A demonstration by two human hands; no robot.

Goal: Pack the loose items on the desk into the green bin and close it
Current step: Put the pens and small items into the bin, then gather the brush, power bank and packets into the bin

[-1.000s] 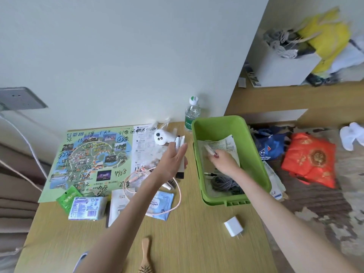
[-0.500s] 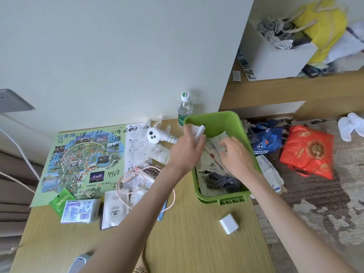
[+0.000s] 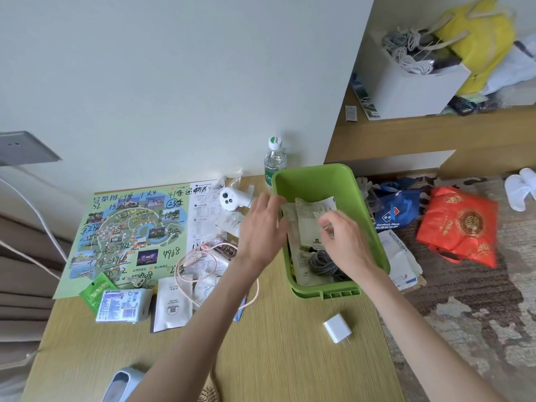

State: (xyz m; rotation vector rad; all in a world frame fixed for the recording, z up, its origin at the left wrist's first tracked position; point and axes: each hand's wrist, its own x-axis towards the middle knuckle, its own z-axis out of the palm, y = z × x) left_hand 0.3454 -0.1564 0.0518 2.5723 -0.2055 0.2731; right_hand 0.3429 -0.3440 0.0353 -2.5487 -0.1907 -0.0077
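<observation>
The green bin (image 3: 314, 173) stands open at the desk's right edge and holds papers (image 3: 311, 224) and a coiled grey cable (image 3: 324, 264). My left hand (image 3: 261, 227) reaches over the bin's left rim with straight fingers and holds nothing visible. My right hand (image 3: 345, 239) is inside the bin, its curled fingers pinching the papers. Loose on the desk lie a white charger plug (image 3: 337, 327), a pink cable (image 3: 197, 256), a white handheld device (image 3: 232, 198), a tissue pack (image 3: 123, 304), a white sachet (image 3: 173, 303), a green sachet (image 3: 94, 288) and a map (image 3: 130, 233).
A water bottle (image 3: 274, 159) stands against the wall behind the bin. A hairbrush (image 3: 207, 394) and a pale blue object (image 3: 121, 381) lie at the desk's near edge. On the floor to the right are a blue bag (image 3: 397, 210), a red bag (image 3: 461, 227) and slippers (image 3: 519, 188).
My left hand carried white pen-like sticks from the desk over to the bin and no longer shows them. My right hand shifted from the bin's middle onto the papers.
</observation>
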